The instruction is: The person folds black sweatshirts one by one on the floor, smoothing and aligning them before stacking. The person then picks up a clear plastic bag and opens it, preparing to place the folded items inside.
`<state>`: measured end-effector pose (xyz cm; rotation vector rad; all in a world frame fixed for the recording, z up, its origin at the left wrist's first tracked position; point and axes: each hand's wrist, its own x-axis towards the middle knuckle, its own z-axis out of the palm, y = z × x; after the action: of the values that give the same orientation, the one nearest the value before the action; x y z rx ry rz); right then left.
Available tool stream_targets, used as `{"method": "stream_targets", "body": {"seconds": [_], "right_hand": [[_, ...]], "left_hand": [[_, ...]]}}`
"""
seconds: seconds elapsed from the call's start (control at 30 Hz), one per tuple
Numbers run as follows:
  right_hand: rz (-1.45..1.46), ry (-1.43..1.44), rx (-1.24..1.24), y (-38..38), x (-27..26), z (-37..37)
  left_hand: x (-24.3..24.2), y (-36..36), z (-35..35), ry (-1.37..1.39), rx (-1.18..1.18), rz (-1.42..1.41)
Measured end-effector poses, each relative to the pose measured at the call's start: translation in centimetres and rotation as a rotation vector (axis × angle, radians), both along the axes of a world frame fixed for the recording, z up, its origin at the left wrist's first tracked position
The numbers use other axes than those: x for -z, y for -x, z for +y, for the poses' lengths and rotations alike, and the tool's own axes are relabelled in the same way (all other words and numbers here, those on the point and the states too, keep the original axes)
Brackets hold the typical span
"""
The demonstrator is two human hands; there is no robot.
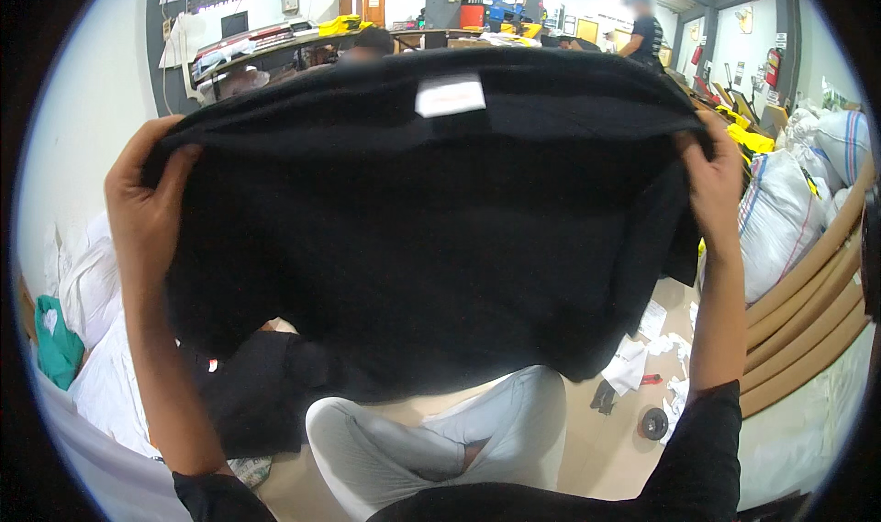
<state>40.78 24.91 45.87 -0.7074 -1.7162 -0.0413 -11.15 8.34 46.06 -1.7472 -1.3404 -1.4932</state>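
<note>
A black fabric garment [413,233] is stretched wide in the air before me, above my crossed legs in light grey trousers. My left hand [151,178] pinches its upper left edge between thumb and fingers. At the upper right edge, my right hand [712,171] grips it the same way. A white label [451,96] bearing writing sits near the middle of the upper edge. Below my left forearm, another piece of black cloth [255,391] lies on the floor. The garment hides much of the floor ahead.
On the right are stuffed white sacks [784,219] and long cardboard tubes [812,336]. A roll of dark tape [654,423], a red cutter [650,379] and paper scraps [628,364] lie on the floor. White bundles [96,295] line the left. A person [643,33] stands at the back right.
</note>
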Motion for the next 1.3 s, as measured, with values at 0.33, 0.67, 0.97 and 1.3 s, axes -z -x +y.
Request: {"method": "stream_targets", "body": {"seconds": [0.33, 0.67, 0.97, 1.3], "right_hand": [[-0.352, -0.185, -0.016, 5.5, -5.9, -0.6], [-0.507, -0.171, -0.121, 4.8, -6.2, 1.4], [-0.607, -0.097, 0.05, 5.5, -7.0, 6.4], [-0.524, -0.004, 0.159, 15.4, 4.8, 25.1]], "left_hand": [[-7.6, 12.7, -1.4, 0.19, -0.316, 0.094], [-9.7, 18.4, -9.9, 0.526, -0.36, 0.101], [-7.4, 16.1, -4.6, 0.708, -0.291, -0.122], [1.6, 20.5, 15.9, 0.567, -0.601, 0.159]]}}
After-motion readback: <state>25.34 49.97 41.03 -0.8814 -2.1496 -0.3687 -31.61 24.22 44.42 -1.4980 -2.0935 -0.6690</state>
